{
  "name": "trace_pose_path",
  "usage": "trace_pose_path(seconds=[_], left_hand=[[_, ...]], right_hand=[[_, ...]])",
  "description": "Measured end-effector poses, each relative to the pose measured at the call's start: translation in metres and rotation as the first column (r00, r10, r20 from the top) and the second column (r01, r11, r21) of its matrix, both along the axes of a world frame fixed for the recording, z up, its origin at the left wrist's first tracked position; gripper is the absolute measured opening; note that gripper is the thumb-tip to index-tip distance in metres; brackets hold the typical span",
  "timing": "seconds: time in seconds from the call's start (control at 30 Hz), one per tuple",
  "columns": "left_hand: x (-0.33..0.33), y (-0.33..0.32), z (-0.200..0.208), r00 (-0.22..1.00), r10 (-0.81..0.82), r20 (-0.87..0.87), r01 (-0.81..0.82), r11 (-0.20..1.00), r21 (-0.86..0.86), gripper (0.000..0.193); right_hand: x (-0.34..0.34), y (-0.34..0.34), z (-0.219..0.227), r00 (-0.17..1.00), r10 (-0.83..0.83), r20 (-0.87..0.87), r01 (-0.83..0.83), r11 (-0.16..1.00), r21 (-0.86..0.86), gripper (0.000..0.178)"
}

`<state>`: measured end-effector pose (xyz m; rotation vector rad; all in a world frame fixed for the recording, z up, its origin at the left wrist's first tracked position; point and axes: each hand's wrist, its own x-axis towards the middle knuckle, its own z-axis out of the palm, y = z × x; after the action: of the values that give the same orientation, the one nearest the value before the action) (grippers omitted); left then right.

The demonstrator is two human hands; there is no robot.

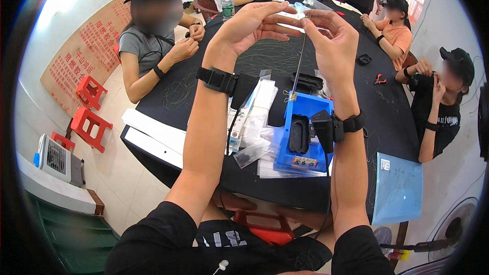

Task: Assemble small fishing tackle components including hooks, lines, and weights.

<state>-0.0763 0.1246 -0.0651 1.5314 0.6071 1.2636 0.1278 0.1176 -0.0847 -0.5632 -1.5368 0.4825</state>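
My left hand (257, 24) is raised over the far half of the table, its fingers stretched out toward the right and apart. No object shows clearly in it. Close beside it, my right hand (332, 33) has thumb and forefinger pinched together at the top of a thin dark rod (300, 61). Whether they grip the rod's tip or a fine thread is too small to tell. Slanting down, the rod meets the far edge of a blue plastic tray (286, 137), where a binder clip (292, 96) sits. A black oblong case (299, 135) lies inside the tray.
Loose greenish line (265, 58) spreads over the black table. White sheets and plastic bags (260, 109) lie left of the tray. A blue folder (399, 188) is at the right edge, and red-handled pliers (380, 79) lie farther back. Several people sit around the table.
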Motion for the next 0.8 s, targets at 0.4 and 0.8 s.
trace_pose_path(seconds=[0.4, 0.8], left_hand=[[-0.001, 0.002, -0.002, 0.995, 0.086, 0.056, -0.085, 0.996, -0.018, 0.036], [0.003, 0.015, -0.012, 0.929, 0.035, 0.369, 0.141, 0.887, -0.439, 0.031]], right_hand=[[-0.003, -0.003, -0.001, 0.992, -0.116, 0.044, 0.113, 0.991, 0.064, 0.019], [-0.004, 0.000, -0.005, 0.991, -0.134, 0.010, 0.134, 0.989, 0.055, 0.018]])
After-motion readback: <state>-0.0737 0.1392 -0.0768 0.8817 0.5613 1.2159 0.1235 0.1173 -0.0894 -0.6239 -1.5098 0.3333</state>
